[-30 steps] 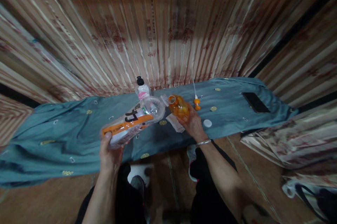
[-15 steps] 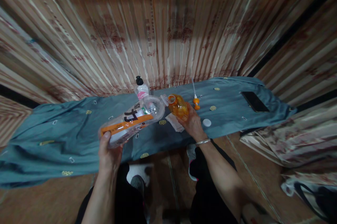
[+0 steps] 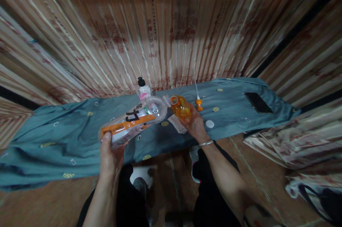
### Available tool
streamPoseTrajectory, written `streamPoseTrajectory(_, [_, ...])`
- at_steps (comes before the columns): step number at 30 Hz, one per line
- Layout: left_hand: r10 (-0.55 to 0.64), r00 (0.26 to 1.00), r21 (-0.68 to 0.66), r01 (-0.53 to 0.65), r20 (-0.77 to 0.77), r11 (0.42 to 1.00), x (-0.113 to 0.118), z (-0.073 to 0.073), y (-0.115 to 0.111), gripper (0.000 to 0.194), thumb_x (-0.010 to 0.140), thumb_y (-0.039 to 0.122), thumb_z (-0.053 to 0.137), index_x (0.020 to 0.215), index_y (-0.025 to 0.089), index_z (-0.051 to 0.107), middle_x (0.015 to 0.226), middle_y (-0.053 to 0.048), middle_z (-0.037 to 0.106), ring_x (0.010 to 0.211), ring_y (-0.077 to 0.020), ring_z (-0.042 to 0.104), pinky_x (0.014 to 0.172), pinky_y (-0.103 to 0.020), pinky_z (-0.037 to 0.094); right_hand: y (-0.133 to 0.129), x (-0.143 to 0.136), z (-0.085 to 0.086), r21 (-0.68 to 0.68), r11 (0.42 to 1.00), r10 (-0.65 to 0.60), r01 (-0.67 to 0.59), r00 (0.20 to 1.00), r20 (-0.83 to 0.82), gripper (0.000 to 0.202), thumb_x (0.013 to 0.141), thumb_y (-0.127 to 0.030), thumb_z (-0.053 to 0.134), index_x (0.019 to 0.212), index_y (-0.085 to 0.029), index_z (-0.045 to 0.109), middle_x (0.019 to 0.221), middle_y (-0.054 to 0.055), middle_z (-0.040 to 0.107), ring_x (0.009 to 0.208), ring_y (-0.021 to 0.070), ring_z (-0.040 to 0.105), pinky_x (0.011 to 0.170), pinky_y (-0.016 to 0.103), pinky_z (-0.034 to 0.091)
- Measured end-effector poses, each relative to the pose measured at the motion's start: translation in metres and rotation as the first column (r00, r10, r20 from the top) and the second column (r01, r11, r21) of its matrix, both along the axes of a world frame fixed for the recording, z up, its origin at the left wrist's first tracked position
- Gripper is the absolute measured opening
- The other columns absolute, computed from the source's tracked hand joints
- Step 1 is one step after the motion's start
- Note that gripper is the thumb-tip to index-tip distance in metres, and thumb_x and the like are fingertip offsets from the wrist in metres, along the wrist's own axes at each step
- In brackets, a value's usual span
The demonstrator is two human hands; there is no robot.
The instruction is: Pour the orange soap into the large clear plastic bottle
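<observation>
My left hand (image 3: 112, 154) is wrapped round the base of a large clear plastic bottle (image 3: 159, 107) with an orange label. The bottle is tilted, its neck pointing right. In my right hand (image 3: 196, 123) is a small orange see-through bottle (image 3: 182, 110), its open mouth turned toward the clear bottle's neck. The two mouths are side by side; whether they touch I cannot tell. An orange-and-white spray pump (image 3: 199, 104) with a thin tube lies just past my right hand. Near my right wrist is a round white cap (image 3: 210, 124).
Blue-green cloth (image 3: 80, 131) covers the low bench. A small clear bottle with a black cap (image 3: 141, 82) stands behind the large one. A folded tissue (image 3: 177, 124) lies under my right hand, and a black phone (image 3: 258, 103) to the right. A striped curtain (image 3: 171, 24) hangs behind.
The large clear bottle has turned slightly in my left hand, its label rolling a little. Both bottle mouths have stayed almost in place.
</observation>
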State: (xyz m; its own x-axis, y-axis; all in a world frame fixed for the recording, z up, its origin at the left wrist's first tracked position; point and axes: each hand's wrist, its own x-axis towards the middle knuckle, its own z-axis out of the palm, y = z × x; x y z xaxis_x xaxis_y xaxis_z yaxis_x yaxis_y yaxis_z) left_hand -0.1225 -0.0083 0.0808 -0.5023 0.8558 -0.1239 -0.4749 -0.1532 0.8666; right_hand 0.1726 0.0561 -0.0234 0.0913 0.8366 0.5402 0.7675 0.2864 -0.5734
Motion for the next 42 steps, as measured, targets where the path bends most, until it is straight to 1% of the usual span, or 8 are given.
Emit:
streamPoseTrajectory(4, [-0.014, 1.000, 0.010, 0.013, 0.009, 1.000, 0.0002, 0.0012, -0.0022, 0.061, 0.043, 0.055, 0.100, 0.091, 0.023, 0.081, 0.084, 0.003, 0.081, 0.071, -0.0166, 0.074, 0.055, -0.023, 0.061, -0.0005, -0.0007, 0.0004, -0.001, 1.000, 0.002, -0.002, 1.000, -0.002, 0.077, 0.086, -0.038, 0.077, 0.149, -0.010, 0.043, 0.138, 0.025, 0.068, 0.130, 0.0366, 0.067, 0.106, 0.055, 0.060])
streamPoseTrajectory(8, [-0.045, 0.999, 0.033, 0.045, 0.000, 0.998, -0.0004, 0.0019, -0.0041, 0.057, 0.045, 0.050, 0.100, 0.091, 0.022, 0.081, 0.083, 0.001, 0.082, 0.070, -0.0166, 0.073, 0.055, -0.022, 0.060, -0.0012, -0.0002, 0.0012, -0.019, 1.000, -0.001, 0.001, 1.000, -0.008, 0.076, 0.086, -0.037, 0.076, 0.150, -0.012, 0.043, 0.139, 0.024, 0.067, 0.132, 0.0360, 0.066, 0.107, 0.054, 0.059])
streamPoseTrajectory(15, [-0.069, 0.997, -0.004, 0.069, -0.019, 0.998, -0.0005, 0.0033, -0.0054, 0.054, 0.042, 0.042, 0.100, 0.087, 0.021, 0.081, 0.081, 0.001, 0.081, 0.071, -0.0159, 0.071, 0.055, -0.021, 0.059, -0.0008, -0.0011, 0.0038, -0.018, 1.000, -0.016, 0.016, 1.000, 0.001, 0.076, 0.086, -0.039, 0.077, 0.149, -0.011, 0.045, 0.139, 0.024, 0.068, 0.131, 0.0364, 0.066, 0.108, 0.055, 0.059])
streamPoseTrajectory(22, [-0.074, 0.997, -0.024, 0.074, -0.008, 0.997, -0.0023, 0.0050, -0.0079, 0.039, 0.041, 0.035, 0.098, 0.066, 0.021, 0.072, 0.090, -0.001, 0.082, 0.081, -0.0182, 0.073, 0.060, -0.022, 0.060, -0.0011, -0.0017, 0.0040, -0.029, 0.999, -0.013, 0.013, 1.000, -0.011, 0.074, 0.089, -0.048, 0.074, 0.148, -0.013, 0.047, 0.139, 0.024, 0.068, 0.131, 0.0370, 0.067, 0.108, 0.059, 0.058])
streamPoseTrajectory(27, [-0.070, 0.997, -0.032, 0.070, -0.014, 0.997, -0.0044, 0.0032, -0.0088, 0.040, 0.039, 0.032, 0.097, 0.071, 0.022, 0.075, 0.090, -0.001, 0.082, 0.080, -0.0182, 0.072, 0.062, -0.023, 0.061, -0.0020, -0.0013, 0.0065, -0.041, 0.999, 0.002, -0.003, 1.000, -0.016, 0.072, 0.089, -0.045, 0.072, 0.149, -0.013, 0.047, 0.141, 0.024, 0.067, 0.133, 0.0377, 0.065, 0.109, 0.059, 0.057])
streamPoseTrajectory(35, [-0.076, 0.996, 0.009, 0.077, -0.047, 0.997, -0.0071, -0.0030, -0.0086, 0.041, 0.048, 0.030, 0.093, 0.085, 0.021, 0.078, 0.091, -0.003, 0.081, 0.082, -0.0189, 0.073, 0.061, -0.023, 0.061, -0.0012, -0.0010, 0.0064, -0.039, 0.999, -0.008, 0.008, 1.000, 0.011, 0.075, 0.089, -0.046, 0.072, 0.151, -0.014, 0.043, 0.142, 0.023, 0.066, 0.133, 0.0360, 0.065, 0.109, 0.058, 0.057])
streamPoseTrajectory(40, [-0.093, 0.994, 0.014, 0.094, -0.061, 0.995, -0.0086, -0.0037, -0.0087, 0.034, 0.051, 0.031, 0.094, 0.077, 0.021, 0.074, 0.091, -0.002, 0.081, 0.083, -0.0190, 0.073, 0.063, -0.023, 0.061, -0.0015, -0.0008, 0.0048, -0.031, 0.999, -0.006, 0.006, 1.000, 0.019, 0.075, 0.091, -0.049, 0.070, 0.152, -0.015, 0.042, 0.144, 0.023, 0.065, 0.136, 0.0349, 0.064, 0.111, 0.056, 0.057])
streamPoseTrajectory(42, [-0.095, 0.993, 0.018, 0.096, -0.064, 0.995, -0.0082, -0.0031, -0.0087, 0.035, 0.051, 0.031, 0.094, 0.079, 0.021, 0.075, 0.091, -0.001, 0.081, 0.083, -0.0192, 0.074, 0.062, -0.023, 0.060, -0.0016, -0.0013, 0.0050, -0.031, 0.999, -0.013, 0.014, 1.000, 0.010, 0.074, 0.091, -0.048, 0.071, 0.152, -0.016, 0.043, 0.143, 0.022, 0.066, 0.135, 0.0350, 0.064, 0.111, 0.056, 0.056])
